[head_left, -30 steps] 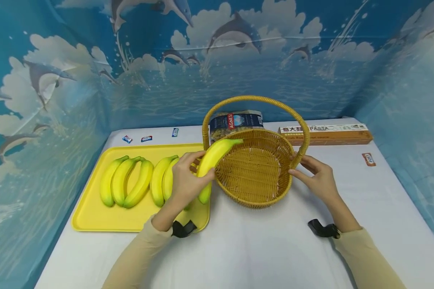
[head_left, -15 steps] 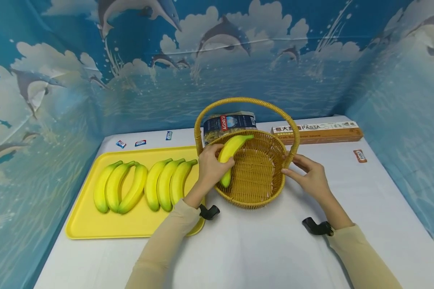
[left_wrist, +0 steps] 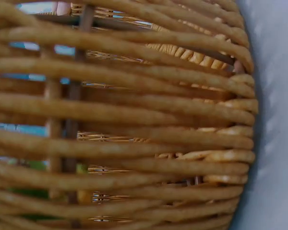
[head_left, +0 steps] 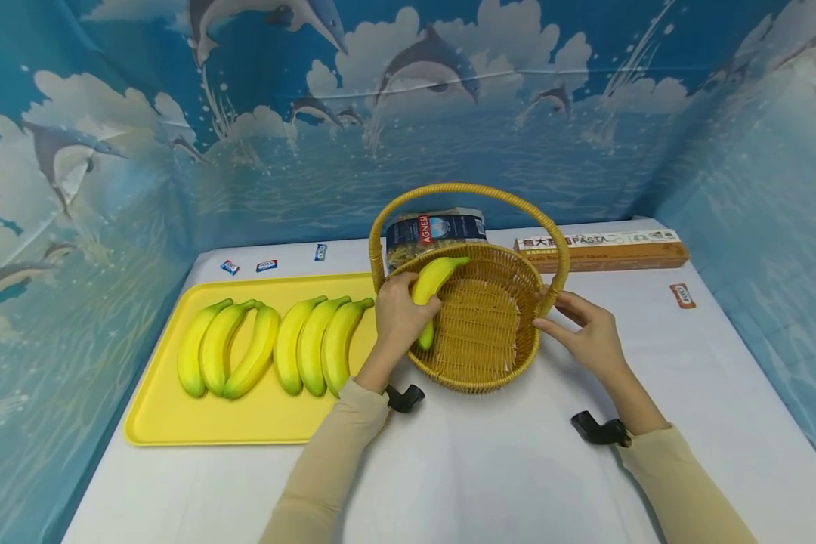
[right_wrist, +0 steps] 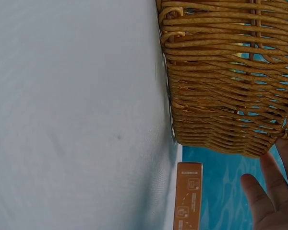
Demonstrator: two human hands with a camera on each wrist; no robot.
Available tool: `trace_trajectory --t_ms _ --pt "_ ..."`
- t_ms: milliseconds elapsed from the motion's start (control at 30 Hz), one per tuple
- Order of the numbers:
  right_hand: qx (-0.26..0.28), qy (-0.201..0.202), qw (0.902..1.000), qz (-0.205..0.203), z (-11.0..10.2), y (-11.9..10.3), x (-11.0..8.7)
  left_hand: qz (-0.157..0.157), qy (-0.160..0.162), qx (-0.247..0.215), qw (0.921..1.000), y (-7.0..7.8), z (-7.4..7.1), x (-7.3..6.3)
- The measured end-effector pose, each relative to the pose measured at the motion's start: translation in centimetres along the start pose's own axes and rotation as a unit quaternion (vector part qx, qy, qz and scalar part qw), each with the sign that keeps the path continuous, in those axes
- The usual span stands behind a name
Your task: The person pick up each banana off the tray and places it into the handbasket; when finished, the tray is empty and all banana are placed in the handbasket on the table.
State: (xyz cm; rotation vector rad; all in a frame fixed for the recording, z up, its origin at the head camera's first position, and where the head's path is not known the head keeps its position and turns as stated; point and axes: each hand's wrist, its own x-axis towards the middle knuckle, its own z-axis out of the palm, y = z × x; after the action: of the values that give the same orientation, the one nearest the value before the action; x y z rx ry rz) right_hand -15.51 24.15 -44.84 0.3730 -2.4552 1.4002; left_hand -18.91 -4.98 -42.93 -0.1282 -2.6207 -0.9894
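Observation:
A yellow banana (head_left: 431,287) is in my left hand (head_left: 401,312), which grips it over the left inner wall of the wicker basket (head_left: 476,381). Its stem points up toward the back right, and its lower end hangs within the basket. At the basket's right side, my right hand (head_left: 590,332) pinches the rim near the foot of the tall handle. Woven basket wall (left_wrist: 134,105) fills most of the left wrist view, hiding that hand's hold. In the right wrist view, fingers (right_wrist: 274,184) touch the basket's side. Several bananas (head_left: 306,344) lie side by side on the yellow tray (head_left: 170,423).
Behind the basket stands a pasta bag (head_left: 435,229). A long pasta box (head_left: 605,253) lies at the back right, with an orange-brown wrapped sweet (head_left: 683,295) in front of it. Small blue wrapped sweets (head_left: 267,265) lie behind the tray. Dolphin-print cloth walls (head_left: 245,174) enclose the table.
My left hand has carried the banana rightward and lowered it from the tray's edge into the basket's left side. My right hand keeps its hold on the rim.

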Motion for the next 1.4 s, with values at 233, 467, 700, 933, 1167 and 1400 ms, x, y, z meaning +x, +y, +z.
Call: trace_trajectory --t_ms 233,467,700,933,1167,1400 --pt "-0.001 -0.002 1.0 0.002 0.03 0.22 -0.15 -0.023 0.01 0.001 0.9997 0.03 0.17 -0.29" --pt "0.001 0.004 1.0 -0.002 0.02 -0.03 -0.06 -0.025 0.024 0.014 0.9993 0.0 0.27 -0.19" --pt "0.002 0.009 1.0 -0.002 0.04 -0.34 -0.17 -0.027 0.036 0.025 0.9987 0.24 0.18 -0.33" --pt "0.011 0.009 0.9999 -0.006 0.18 -0.11 -0.06 -0.029 0.05 0.031 0.9978 0.25 0.24 -0.37" --pt "0.012 0.01 0.9999 -0.005 0.22 -0.09 0.05 -0.038 0.047 0.033 0.9976 0.34 0.26 -0.25" --pt "0.008 0.014 0.9998 -0.012 0.25 0.23 -0.11 -0.019 0.034 0.018 0.9991 0.32 0.13 -0.4"
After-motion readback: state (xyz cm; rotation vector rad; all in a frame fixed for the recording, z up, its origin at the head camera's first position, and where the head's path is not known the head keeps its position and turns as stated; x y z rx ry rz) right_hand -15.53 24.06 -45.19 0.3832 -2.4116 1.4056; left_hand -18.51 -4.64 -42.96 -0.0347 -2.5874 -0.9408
